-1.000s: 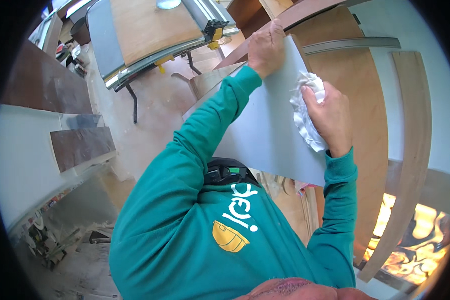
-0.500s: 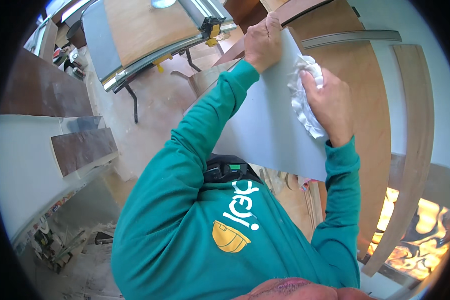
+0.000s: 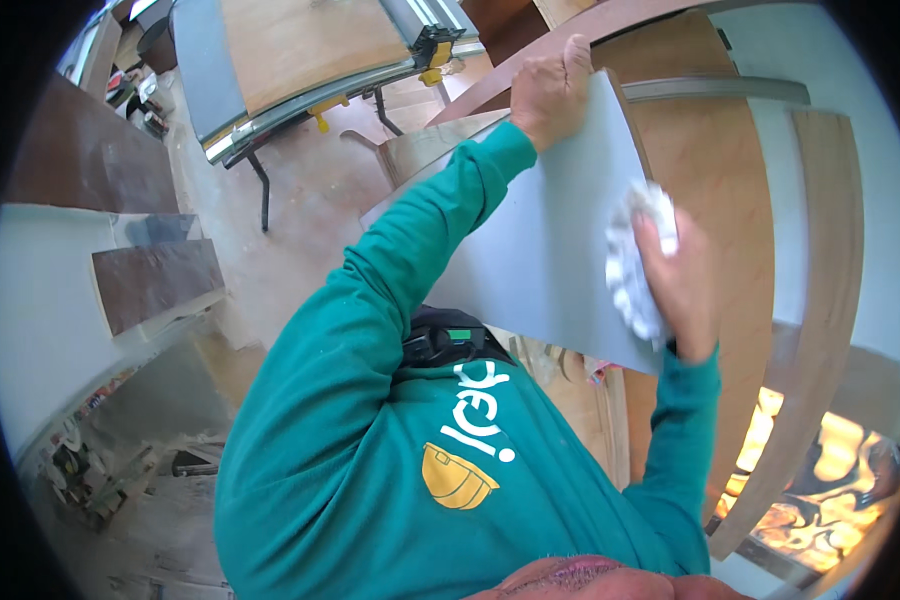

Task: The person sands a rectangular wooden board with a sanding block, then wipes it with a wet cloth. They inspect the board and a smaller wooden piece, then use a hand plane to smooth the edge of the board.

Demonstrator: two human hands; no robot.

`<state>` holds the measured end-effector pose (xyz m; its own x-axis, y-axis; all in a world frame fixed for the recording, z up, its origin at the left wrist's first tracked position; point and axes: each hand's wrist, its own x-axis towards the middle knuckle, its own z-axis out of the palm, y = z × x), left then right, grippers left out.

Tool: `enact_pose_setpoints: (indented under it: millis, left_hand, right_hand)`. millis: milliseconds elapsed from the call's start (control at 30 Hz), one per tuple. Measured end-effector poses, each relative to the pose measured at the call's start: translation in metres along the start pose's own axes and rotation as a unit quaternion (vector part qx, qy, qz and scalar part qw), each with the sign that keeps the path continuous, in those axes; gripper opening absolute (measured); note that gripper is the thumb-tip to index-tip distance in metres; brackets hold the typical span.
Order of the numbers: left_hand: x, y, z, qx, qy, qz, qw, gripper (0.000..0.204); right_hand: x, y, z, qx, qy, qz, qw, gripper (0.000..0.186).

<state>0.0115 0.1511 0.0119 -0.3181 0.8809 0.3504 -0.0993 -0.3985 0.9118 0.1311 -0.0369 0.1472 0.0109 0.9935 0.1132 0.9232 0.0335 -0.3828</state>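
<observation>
A light grey panel stands tilted in front of me. At its upper left edge my left hand is closed round the rim, thumb pointing up. My right hand, slightly blurred, grips a crumpled white cloth and presses it against the panel near the right edge. Part of the cloth is hidden under the fingers.
A work table with a brown board and yellow clamps is at the upper left. Large wooden panels lean behind the grey one. A long plank stands at the right, beside a glowing patterned panel. Brown boards line the left.
My right hand has slid the cloth down along the panel's right side, toward me. The left hand keeps its hold on the edge and appears slightly lower and further right.
</observation>
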Motion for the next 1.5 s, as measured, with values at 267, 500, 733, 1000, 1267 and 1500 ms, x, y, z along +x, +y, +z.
enact_pose_setpoints:
  millis: [267,500,733,1000,1267,1500]
  left_hand:
    - [-0.001,0.005,0.001,0.046,-0.028,-0.027,0.998,0.071]
    - [0.000,0.002,0.002,0.024,-0.015,-0.008,1.000,0.071]
    - [0.001,-0.002,0.007,-0.005,0.007,0.024,1.000,0.067]
    - [-0.006,0.001,0.003,0.034,-0.018,-0.012,0.999,0.068]
    - [-0.002,0.006,0.001,0.013,-0.015,-0.028,0.999,0.067]
    - [0.003,-0.005,0.004,0.004,0.002,0.013,1.000,0.068]
  right_hand:
    - [-0.013,0.007,0.007,-0.093,0.083,-0.080,0.989,0.039]
    - [-0.022,0.005,0.006,-0.124,0.080,-0.032,0.989,0.027]
    - [0.036,-0.020,0.023,-0.133,0.078,-0.027,0.988,0.030]
    - [-0.002,-0.003,0.012,-0.031,0.055,0.033,0.997,0.026]
    - [-0.009,0.007,0.010,-0.029,0.065,0.015,0.997,0.027]
    - [0.011,-0.004,0.013,-0.066,0.066,0.001,0.996,0.029]
